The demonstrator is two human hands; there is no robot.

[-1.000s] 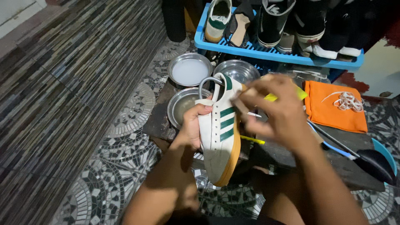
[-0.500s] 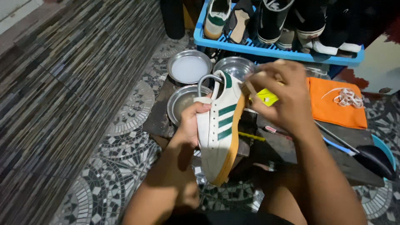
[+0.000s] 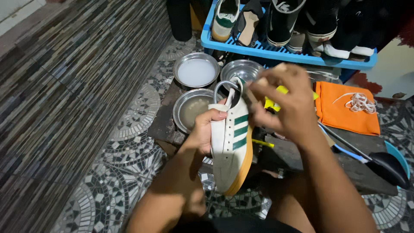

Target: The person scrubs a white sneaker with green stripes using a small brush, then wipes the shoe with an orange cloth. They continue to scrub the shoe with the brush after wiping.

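Note:
My left hand (image 3: 204,130) grips a white sneaker (image 3: 230,146) with green stripes and a tan gum sole, held on its side with the toe pointing toward me. My right hand (image 3: 284,101) is closed at the shoe's heel end, blurred by motion, with a yellow thing (image 3: 276,98) showing past the fingers. What exactly the right hand holds is hidden by the fingers and blur.
Three metal bowls sit beyond the shoe: one with milky water (image 3: 196,70), one with murky water (image 3: 189,110), one behind the heel (image 3: 241,69). A blue rack (image 3: 280,52) holds several shoes. An orange cloth (image 3: 345,110) carries white laces (image 3: 360,102). A dark board (image 3: 358,166) lies on the mosaic floor.
My right hand has slid from the shoe's side up toward the heel end. The sneaker stays in my left hand, tilted a little more upright.

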